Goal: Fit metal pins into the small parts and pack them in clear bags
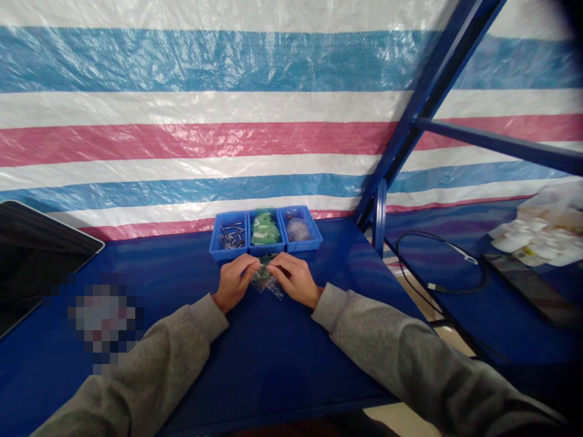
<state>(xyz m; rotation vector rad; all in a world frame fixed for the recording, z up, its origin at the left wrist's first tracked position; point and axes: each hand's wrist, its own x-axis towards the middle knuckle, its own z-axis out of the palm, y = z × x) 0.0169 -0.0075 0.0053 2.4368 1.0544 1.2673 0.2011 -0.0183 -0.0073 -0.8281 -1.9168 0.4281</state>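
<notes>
My left hand (235,281) and my right hand (295,278) meet over the blue table, fingertips pinched close together. Between them is a small clear plastic bag (264,281) with something greenish in or behind it, too small to make out. Both hands are closed on the bag's upper part, and its lower corners hang loose. Just beyond the hands stand three blue bins in a row. Metal pieces like pens or screws lie in the left bin (229,237), a green plastic bundle (265,228) in the middle one, and clear plastic bags (299,230) in the right one.
A dark screen (40,255) stands at the left, near a blurred-out patch (102,315). At right, a blue metal frame (410,133) rises beside a second table with a black cable (437,291), a dark flat device (528,288) and white items in plastic (542,233). Striped sheeting (204,142) hangs behind.
</notes>
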